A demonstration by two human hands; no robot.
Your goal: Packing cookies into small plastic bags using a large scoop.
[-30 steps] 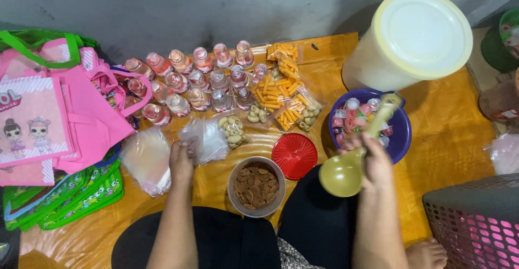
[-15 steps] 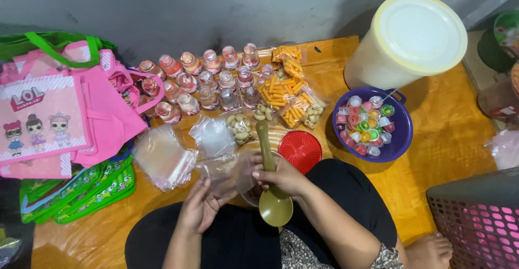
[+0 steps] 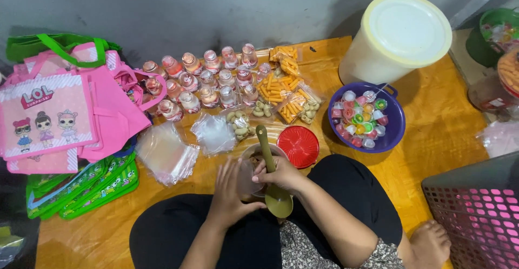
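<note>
My right hand [image 3: 282,175] grips an olive-green ladle [image 3: 277,203] by its handle, with the scoop end near my lap and the handle tip pointing away over a small round tub of brown snacks [image 3: 253,154]. My left hand [image 3: 231,192] holds a small clear plastic bag [image 3: 246,178] up against the ladle, just in front of the tub. The two hands touch over my black-clad lap.
The red lid [image 3: 298,146] lies beside the tub. A purple bowl of jelly cups [image 3: 391,134], a big white lidded bucket [image 3: 400,34], small bottles [image 3: 208,82], orange snack packets [image 3: 284,93], clear bag stacks [image 3: 165,155], pink bags [image 3: 65,112] and a pink basket [image 3: 476,215] surround me.
My right hand brought the ladle from the purple bowl back to the tub in front of me. My left hand left the bag stack with a clear bag and met the right hand.
</note>
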